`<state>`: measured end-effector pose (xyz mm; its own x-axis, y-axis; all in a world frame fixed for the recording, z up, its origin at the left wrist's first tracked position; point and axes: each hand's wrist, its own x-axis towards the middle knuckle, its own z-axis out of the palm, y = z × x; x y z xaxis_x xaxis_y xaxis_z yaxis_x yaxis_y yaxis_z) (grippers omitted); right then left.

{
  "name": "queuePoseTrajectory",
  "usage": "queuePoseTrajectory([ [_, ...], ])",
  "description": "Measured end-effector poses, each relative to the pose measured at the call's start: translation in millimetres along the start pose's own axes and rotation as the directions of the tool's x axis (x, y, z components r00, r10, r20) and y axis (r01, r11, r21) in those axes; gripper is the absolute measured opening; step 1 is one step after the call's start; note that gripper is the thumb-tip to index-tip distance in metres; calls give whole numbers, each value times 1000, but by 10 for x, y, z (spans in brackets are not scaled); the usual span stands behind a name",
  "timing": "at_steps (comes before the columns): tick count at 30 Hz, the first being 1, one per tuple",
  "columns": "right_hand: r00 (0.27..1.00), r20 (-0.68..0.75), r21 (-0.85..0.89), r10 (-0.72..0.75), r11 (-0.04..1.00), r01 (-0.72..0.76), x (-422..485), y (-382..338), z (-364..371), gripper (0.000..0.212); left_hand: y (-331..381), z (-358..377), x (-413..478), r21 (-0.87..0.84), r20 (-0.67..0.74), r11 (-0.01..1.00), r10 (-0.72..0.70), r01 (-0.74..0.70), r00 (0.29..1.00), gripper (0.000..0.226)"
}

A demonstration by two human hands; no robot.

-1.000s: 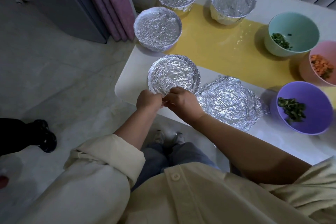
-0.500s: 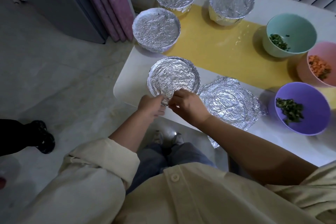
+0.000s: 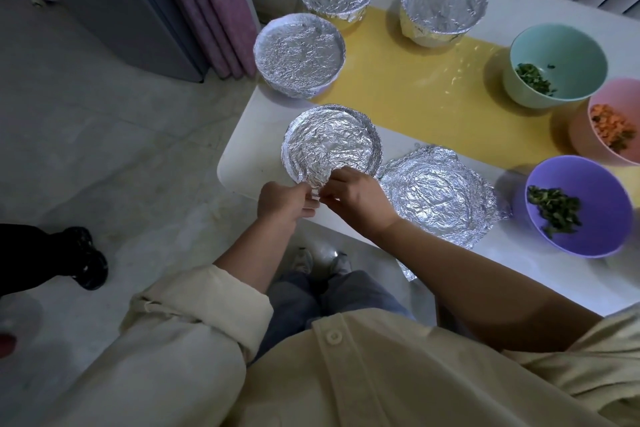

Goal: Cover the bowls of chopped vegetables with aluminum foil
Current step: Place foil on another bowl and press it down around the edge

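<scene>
Foil sheet (image 3: 330, 146) has its near edge pinched by fingers (image 3: 337, 180) of left hand (image 3: 280, 201) and right hand (image 3: 353, 199).

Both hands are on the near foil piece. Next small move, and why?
Probably lift the foil piece, pinched at its near edge by left hand and right hand, and carry it right to the purple bowl: it sits uncovered, nearest, with greens showing.
</scene>
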<state>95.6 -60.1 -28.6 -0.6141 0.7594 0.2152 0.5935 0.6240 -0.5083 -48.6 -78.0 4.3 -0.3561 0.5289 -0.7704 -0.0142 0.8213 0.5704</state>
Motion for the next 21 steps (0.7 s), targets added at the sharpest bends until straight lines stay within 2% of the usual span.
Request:
queuePoseTrajectory([
  [5,999,-23,15,28,1000,-28,19,-20,2,8,31,2,50,100,-50,995,32,-27,998,19],
  [9,999,8,10,33,999,-33,26,-15,3,5,13,-21,31,77,-49,996,39,-35,998,19],
  [14,997,-24,36,75,997,-74,38,-58,28,15,31,-4,95,157,-100,985,83,-67,992,18],
  [17,999,10,70,34,997,-35,64,-65,-19,8,74,-31,111,173,-83,982,95,-79,992,20],
  [21,996,85,50,-18,999,14,11,59,-96,24,175,-171,148,211,-61,974,96,-81,994,13],
])
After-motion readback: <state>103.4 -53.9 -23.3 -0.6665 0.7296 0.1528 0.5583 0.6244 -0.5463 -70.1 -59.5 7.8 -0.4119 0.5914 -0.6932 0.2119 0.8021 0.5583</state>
